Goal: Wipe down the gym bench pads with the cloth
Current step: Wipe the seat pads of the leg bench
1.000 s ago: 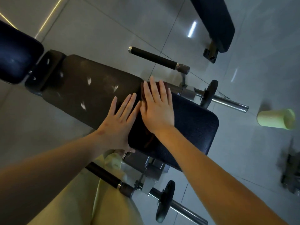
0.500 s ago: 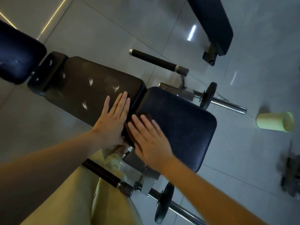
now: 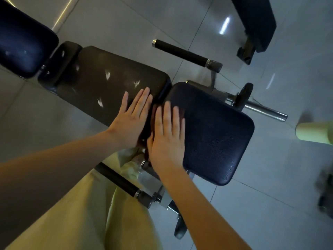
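A gym bench lies below me. Its long worn back pad [image 3: 100,82] has pale scuff marks, and its dark blue seat pad [image 3: 216,127] sits to the right. My left hand [image 3: 131,120] lies flat with straight fingers on the near end of the back pad. My right hand [image 3: 167,134] presses flat on the left edge of the seat pad, on top of a dark cloth [image 3: 153,112]. Only a thin strip of that cloth shows beside my fingers, at the gap between the pads.
Black foam-grip handles [image 3: 182,53] and steel weight pegs [image 3: 263,110] stick out from the bench frame on both sides. Another padded bench [image 3: 255,20] stands at the top right, a dark pad [image 3: 21,42] at the top left. A pale green cylinder [image 3: 315,131] lies on the tiled floor.
My right hand with the cloth swept from the far edge of the seat pad down to its near corner, then slid partway back up. My left hand stayed flat on the back pad.
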`<state>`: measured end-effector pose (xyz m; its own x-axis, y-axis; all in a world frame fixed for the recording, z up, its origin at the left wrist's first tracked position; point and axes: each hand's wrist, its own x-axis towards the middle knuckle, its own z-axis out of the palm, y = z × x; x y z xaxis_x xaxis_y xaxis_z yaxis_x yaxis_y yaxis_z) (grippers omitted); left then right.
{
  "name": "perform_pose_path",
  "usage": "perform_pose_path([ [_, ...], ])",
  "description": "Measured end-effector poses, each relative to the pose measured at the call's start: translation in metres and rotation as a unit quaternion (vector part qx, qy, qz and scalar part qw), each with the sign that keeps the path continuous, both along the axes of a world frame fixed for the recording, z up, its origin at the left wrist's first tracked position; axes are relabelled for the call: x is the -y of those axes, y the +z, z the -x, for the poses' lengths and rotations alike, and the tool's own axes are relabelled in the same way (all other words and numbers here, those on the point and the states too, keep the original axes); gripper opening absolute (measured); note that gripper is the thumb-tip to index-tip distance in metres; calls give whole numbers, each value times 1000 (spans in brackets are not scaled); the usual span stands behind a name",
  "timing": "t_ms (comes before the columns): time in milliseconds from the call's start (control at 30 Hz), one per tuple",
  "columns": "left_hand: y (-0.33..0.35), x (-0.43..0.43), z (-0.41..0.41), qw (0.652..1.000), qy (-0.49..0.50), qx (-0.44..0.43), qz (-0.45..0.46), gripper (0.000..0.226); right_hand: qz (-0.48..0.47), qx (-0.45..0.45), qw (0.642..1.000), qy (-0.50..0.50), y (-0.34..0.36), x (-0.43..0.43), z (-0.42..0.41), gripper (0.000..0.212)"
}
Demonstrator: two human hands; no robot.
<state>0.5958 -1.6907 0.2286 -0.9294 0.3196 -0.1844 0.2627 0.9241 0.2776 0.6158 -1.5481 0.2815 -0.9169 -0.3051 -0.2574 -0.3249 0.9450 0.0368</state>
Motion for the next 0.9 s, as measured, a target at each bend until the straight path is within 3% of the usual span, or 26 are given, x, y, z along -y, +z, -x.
perform_pose_path([
  [133, 6, 1, 2, 999, -2, 45, 6, 145, -30, 25, 996, 78, 13, -69, -15, 68],
  [200, 5, 1, 2, 998, 4, 66, 7, 149, -46, 3, 999, 13, 19, -95, 4, 67],
  [300, 3, -1, 2, 997, 6, 77, -2, 144, -31, -19, 985, -166, 18, -79, 37, 64],
  [400, 0, -3, -1, 999, 7, 53, 12, 121, -27, -18, 970, -243, 7, -25, 64, 67],
  [533, -1, -3, -3, 998, -1, 13, 68, 121, -25, 12, 993, -117, 0, 9, 77, 70],
  [633, 3, -2, 0, 999, -11, 14, 36, 131, -5, 27, 1000, 16, 1, -7, 58, 65],
  [700, 6, -3, 2, 999, -4, 32, 18, 143, -2, 22, 999, 43, 6, -38, 41, 63],
  [800, 5, -2, 2, 998, 2, 57, -2, 150, -6, 19, 999, -29, 20, -100, 25, 65],
  [900, 3, -2, 2, 998, 1, 57, -5, 148, -5, -29, 982, -185, 28, -118, 27, 63],
])
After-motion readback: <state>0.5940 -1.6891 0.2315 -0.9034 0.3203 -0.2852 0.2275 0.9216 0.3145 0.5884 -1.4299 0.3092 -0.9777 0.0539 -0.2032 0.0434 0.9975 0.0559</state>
